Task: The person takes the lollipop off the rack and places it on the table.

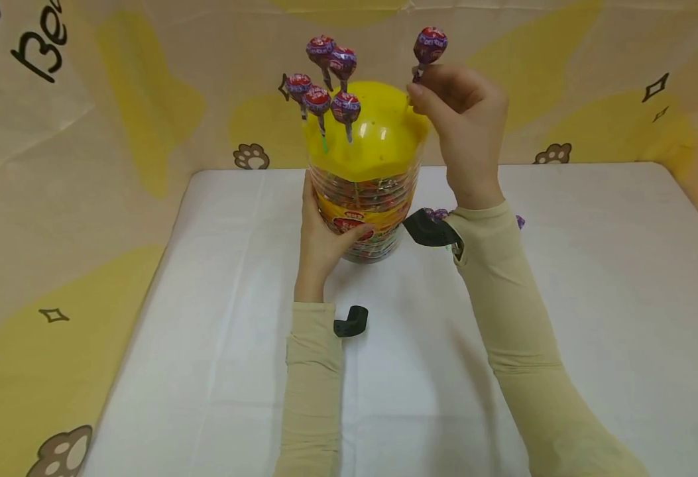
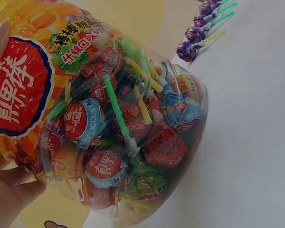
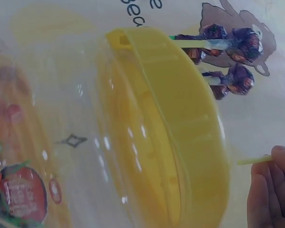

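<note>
**Tall sweet jar steadied as another lollipop hovers at the lid's edge**

A person's left hand (image 1: 323, 233) wraps the lower wall of a clear plastic jar (image 1: 365, 199) packed with wrapped lollipops, fingers curled round the label, thumb on the near side. The jar stands on a white table (image 1: 593, 298), near the back edge, and seems tipped slightly toward the camera. Its yellow lid (image 1: 372, 142) already carries five purple lollipops (image 1: 323, 86), sticks pushed down into the left part of the dome so the heads stand up in a loose cluster.

To the right, the right hand (image 1: 465, 126) is raised beside the lid's upper right rim, wrist bent, fingertips pinching the pale stick of a sixth purple lollipop (image 1: 429, 45) with its head up. The right wrist view shows the stick end close to the lid's edge but not touching it. More purple lollipops (image 2: 199, 28) lie in a row on the table behind the jar.

The risks, as they appear: the jar is tall and held only low down, so a hard push at the rim could tip it further or slide it. A stick pressed off a hole may bend or skid across the smooth dome, and the arm could knock the standing cluster.
</note>
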A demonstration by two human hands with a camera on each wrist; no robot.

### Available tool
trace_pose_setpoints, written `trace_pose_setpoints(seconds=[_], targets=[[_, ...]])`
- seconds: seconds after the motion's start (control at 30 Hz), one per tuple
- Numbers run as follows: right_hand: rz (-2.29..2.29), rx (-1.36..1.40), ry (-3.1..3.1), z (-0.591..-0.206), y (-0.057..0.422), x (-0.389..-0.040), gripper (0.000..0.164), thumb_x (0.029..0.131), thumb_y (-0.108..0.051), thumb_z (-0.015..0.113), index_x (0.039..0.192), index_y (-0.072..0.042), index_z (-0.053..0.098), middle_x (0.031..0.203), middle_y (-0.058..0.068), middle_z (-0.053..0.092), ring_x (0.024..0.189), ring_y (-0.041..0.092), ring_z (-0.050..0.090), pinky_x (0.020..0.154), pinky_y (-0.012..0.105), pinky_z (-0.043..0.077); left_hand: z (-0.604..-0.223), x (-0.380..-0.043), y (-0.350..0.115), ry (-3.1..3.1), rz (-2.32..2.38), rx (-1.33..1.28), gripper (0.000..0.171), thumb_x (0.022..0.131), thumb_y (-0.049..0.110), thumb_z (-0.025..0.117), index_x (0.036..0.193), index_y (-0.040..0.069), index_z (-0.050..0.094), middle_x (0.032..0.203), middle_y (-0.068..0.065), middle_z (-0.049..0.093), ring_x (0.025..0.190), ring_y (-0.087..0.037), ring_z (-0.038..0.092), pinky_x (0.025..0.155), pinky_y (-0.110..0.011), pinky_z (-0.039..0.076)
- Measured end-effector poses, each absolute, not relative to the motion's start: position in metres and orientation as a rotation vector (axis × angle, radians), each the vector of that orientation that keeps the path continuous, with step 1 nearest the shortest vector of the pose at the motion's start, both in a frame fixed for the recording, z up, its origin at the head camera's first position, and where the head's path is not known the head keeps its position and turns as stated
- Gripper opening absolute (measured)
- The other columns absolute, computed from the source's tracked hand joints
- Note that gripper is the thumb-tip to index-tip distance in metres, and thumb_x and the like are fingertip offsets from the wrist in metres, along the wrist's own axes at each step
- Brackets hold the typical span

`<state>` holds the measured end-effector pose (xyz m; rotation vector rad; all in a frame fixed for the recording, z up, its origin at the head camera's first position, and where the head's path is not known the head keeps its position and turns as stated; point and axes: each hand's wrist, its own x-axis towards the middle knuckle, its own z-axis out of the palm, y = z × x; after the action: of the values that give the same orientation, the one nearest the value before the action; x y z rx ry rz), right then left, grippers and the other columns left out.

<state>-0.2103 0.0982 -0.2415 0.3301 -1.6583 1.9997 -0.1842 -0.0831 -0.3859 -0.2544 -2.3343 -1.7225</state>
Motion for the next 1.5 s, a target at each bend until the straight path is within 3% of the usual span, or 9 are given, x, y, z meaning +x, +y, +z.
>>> trace_pose_setpoints(seconds=[0.7,1.17,1.5], targets=[[2.073,0.161,-1.609,-0.291,0.157,-0.182,0.007,0.078,0.004,0.074,0.083,0.008,0.070,0.084,0.015,0.068,0.069,0.023,0.063,0.071,0.026,0.055,-0.385,-0.186,-0.084,-2.330,-1.724,-0.263,0.114,0.073,0.028,0.082,0.152,0.021,0.000,0.154,-0.002,0.017,0.138,-0.015,0.024,0.114,-0.035,0.020],[2.065,-0.165,-1.668,-0.346,0.225,-0.166,0.004,0.078,0.010,0.070,0.081,0.008,0.071,0.073,0.008,0.068,0.062,0.016,0.064,0.063,0.020,0.056,-0.384,-0.188,-0.081,-2.319,-1.732,-0.280,0.114,0.073,0.028,0.082,0.152,0.024,0.001,0.154,0.001,0.019,0.137,-0.012,0.025,0.114,-0.031,0.019],[2.074,-0.391,-1.944,-0.361,0.268,-0.154,0.013,0.082,0.006,0.068,0.076,-0.006,0.072,0.074,-0.001,0.068,0.065,0.009,0.067,0.062,0.017,0.055,-0.385,-0.187,-0.081,-2.333,-1.748,-0.245,0.112,0.074,0.029,0.081,0.152,0.022,0.001,0.154,0.000,0.018,0.138,-0.014,0.024,0.114,-0.033,0.020]])
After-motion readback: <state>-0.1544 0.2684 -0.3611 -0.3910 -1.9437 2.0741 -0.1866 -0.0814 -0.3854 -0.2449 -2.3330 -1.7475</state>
